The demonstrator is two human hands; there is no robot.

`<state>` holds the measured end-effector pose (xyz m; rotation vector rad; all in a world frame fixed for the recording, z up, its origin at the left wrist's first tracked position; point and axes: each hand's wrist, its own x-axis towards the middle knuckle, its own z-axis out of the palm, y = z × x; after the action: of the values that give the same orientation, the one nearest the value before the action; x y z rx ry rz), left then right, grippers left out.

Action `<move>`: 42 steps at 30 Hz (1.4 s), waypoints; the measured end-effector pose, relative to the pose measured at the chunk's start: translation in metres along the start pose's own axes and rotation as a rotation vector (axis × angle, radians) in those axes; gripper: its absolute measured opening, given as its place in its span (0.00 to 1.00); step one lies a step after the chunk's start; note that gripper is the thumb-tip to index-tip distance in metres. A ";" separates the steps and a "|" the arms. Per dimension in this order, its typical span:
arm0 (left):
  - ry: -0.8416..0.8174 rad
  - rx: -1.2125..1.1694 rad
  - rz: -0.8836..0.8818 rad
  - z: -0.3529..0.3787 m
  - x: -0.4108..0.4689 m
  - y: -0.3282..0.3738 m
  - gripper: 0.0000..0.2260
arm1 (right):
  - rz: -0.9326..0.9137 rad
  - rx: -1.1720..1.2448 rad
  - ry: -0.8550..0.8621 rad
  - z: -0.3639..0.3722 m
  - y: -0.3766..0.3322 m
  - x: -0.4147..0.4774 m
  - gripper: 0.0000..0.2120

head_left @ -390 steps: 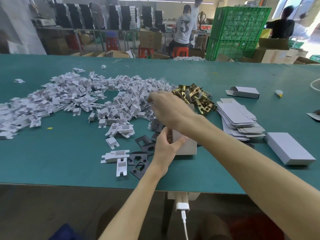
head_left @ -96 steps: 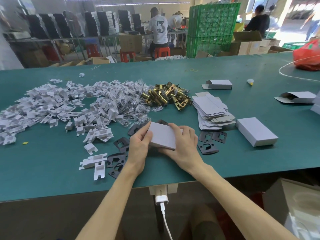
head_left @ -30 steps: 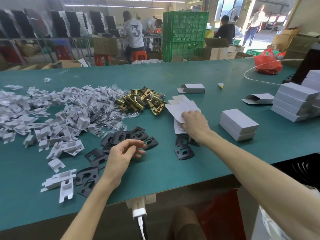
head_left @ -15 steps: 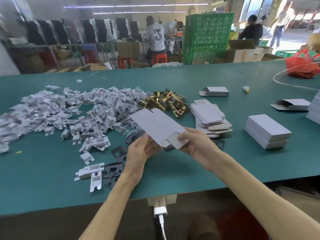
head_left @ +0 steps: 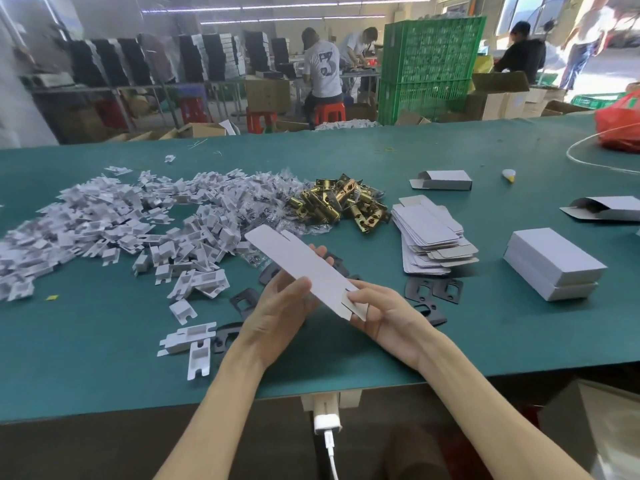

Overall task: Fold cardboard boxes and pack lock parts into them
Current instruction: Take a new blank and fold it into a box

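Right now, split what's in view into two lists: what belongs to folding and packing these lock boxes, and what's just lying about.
Job in hand: flat box blank, held by left hand and right hand; stack of blanks; brass latches; white plastic pieces; black plates; closed boxes.

Lying about: red bag; green crates; red stools; charger plug at the table edge.

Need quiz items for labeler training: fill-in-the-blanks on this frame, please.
The left hand and right hand hold one flat box, not yet ____.
The brass latches lie ____ the white plastic pile and the stack of flat boxes.
The closed boxes on the right are stacked ____ high.
Missing: folded; between; two.
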<state>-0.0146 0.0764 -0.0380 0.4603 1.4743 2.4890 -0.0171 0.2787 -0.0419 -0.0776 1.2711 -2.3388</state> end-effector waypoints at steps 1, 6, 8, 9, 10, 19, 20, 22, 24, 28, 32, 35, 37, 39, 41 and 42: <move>-0.022 0.020 -0.001 0.000 0.000 0.000 0.43 | -0.006 0.001 -0.003 0.001 0.000 0.000 0.18; -0.050 0.044 -0.007 0.001 0.000 -0.001 0.42 | -0.021 0.028 0.003 0.004 0.000 -0.004 0.18; -0.039 0.060 -0.001 0.000 0.000 -0.001 0.42 | -0.026 0.035 0.004 0.005 0.000 -0.004 0.18; -0.032 0.074 0.002 0.000 0.000 -0.002 0.43 | -0.031 0.041 0.008 0.005 0.000 -0.004 0.18; -0.021 0.090 0.005 0.000 0.000 -0.002 0.43 | -0.035 0.045 0.012 0.005 0.000 -0.004 0.18; 0.057 0.115 0.005 0.004 0.000 0.001 0.37 | -0.036 0.029 0.001 0.004 -0.001 -0.006 0.17; 0.041 0.111 -0.010 0.005 0.000 0.001 0.39 | -0.029 0.029 0.003 0.004 -0.001 -0.006 0.17; -0.005 0.098 -0.045 0.005 0.000 0.001 0.43 | -0.016 0.029 0.001 0.004 -0.001 -0.006 0.18; -0.022 0.080 -0.049 0.006 -0.001 0.000 0.44 | -0.010 0.035 -0.003 0.004 -0.001 -0.007 0.19; -0.036 0.056 -0.031 0.006 -0.002 0.000 0.41 | -0.011 0.053 -0.023 0.004 -0.001 -0.006 0.20; -0.012 0.076 -0.015 0.006 -0.001 0.000 0.45 | -0.024 0.034 -0.032 0.004 0.000 -0.006 0.18; -0.016 0.084 0.002 0.006 -0.002 0.000 0.44 | -0.029 0.045 -0.016 0.004 0.001 -0.007 0.19; -0.026 0.087 0.009 0.007 -0.003 0.001 0.43 | -0.031 0.053 -0.008 0.005 0.001 -0.007 0.19; -0.032 0.069 0.002 0.006 -0.003 0.001 0.45 | -0.033 0.056 -0.003 0.006 0.002 -0.007 0.19; -0.036 0.053 -0.001 0.006 -0.004 0.000 0.44 | -0.037 0.061 0.005 0.006 0.002 -0.007 0.19; -0.037 0.044 -0.003 0.005 -0.004 0.000 0.42 | -0.040 0.065 0.010 0.005 0.002 -0.007 0.19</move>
<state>-0.0090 0.0791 -0.0359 0.5089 1.5179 2.4369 -0.0084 0.2765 -0.0393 -0.0713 1.2075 -2.4157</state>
